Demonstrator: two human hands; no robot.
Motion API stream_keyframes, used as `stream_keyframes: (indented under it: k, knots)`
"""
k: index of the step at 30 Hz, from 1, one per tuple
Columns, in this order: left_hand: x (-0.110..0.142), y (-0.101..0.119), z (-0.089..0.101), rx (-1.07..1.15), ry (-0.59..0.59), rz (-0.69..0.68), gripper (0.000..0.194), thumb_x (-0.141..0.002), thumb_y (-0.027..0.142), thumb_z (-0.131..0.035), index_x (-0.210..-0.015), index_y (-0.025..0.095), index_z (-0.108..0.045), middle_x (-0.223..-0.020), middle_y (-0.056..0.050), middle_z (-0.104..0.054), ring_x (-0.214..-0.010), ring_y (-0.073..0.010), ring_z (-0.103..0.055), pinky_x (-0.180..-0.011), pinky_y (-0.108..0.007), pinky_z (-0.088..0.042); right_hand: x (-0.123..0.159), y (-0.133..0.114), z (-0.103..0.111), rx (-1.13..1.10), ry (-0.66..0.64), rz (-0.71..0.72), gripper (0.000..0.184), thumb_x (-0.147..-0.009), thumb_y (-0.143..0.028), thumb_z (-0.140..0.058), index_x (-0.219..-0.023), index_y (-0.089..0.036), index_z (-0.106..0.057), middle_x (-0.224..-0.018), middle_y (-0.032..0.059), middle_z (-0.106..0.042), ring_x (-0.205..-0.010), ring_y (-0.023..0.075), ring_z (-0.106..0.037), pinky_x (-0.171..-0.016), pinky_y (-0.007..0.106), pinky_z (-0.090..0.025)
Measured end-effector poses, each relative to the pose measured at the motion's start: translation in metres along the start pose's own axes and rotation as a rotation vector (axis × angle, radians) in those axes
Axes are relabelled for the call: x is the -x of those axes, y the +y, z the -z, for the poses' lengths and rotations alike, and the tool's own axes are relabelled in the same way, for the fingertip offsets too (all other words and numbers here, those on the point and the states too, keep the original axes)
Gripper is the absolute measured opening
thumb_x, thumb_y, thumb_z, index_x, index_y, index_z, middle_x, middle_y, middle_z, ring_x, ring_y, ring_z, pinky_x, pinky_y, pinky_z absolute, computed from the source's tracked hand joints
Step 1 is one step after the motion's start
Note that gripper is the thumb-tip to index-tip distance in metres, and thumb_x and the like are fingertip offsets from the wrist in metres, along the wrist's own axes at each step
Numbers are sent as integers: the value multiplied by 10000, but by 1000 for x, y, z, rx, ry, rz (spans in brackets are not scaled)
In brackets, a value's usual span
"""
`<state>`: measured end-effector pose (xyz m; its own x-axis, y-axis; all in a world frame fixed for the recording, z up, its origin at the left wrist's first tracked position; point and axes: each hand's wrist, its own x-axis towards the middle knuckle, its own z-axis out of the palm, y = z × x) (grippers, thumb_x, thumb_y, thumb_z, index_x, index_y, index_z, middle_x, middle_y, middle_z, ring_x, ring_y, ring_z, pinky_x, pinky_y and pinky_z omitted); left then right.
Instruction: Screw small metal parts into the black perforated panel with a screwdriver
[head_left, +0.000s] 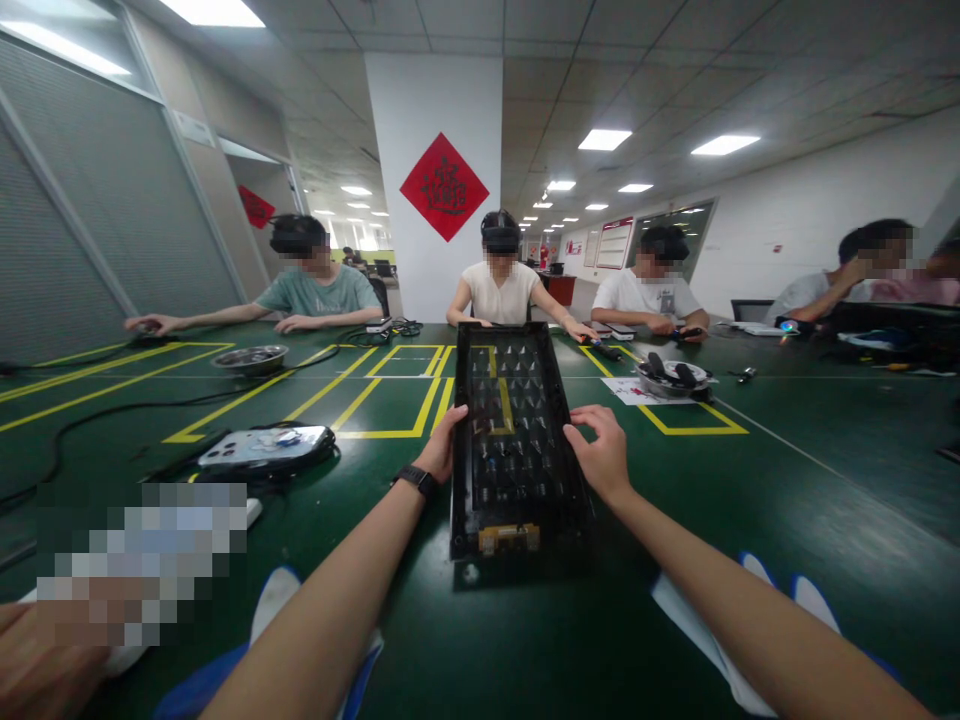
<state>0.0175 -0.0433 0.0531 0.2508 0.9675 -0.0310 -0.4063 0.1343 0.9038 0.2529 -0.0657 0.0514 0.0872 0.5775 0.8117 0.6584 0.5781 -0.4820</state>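
Green table (600, 620), tray (514, 465) against left hand (442, 450)

Head-height view, forward and down

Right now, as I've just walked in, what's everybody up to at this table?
The person wearing the camera has a black framed panel tilted up over the green table: the left hand has its grip on one long side, and the right hand's fingers are at the other. Several people sit across the table, one in a cream top.
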Motion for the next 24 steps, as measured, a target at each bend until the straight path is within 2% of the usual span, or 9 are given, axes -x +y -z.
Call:
stream_keyframes:
  k: [9, 12, 17, 24]
  knots:
    - [-3, 0, 1, 83, -30, 3, 403, -761, 412, -470, -1014, 126, -599, -790, -93, -695, -711, -222, -638, -591, -328, -522, 0, -4, 2, -17, 17, 8, 59, -720, -170, -542, -689, -177, -591, -810, 47, -602, -824, 187, -523, -781, 346, -412]
    - [-1, 1, 0, 61, -33, 19, 358, -765, 416, -467, -965, 157, -614, -757, -79, -696, -727, -233, -633, -638, -359, -520, 0, -4, 2, -21, 16, 5, 62, -723, -170, -536, -696, -177, -592, -813, 46, -602, -829, 187, -522, -784, 343, -410]
    - [2, 3, -1, -10, -23, -8, 309, -731, 456, -508, -891, 222, -630, -741, -50, -700, -866, -295, -607, -759, -454, -478, 0, -4, 2, -24, 16, -10, 72, -731, -186, -526, -701, -179, -591, -818, 50, -603, -838, 193, -523, -793, 351, -403]
    - [3, 6, -2, -53, -14, -7, 307, -697, 479, -521, -854, 246, -645, -720, -46, -701, -923, -319, -592, -766, -482, -461, 0, -9, 4, -37, 29, -15, 73, -732, -189, -522, -701, -184, -587, -827, 52, -600, -840, 197, -522, -794, 357, -401]
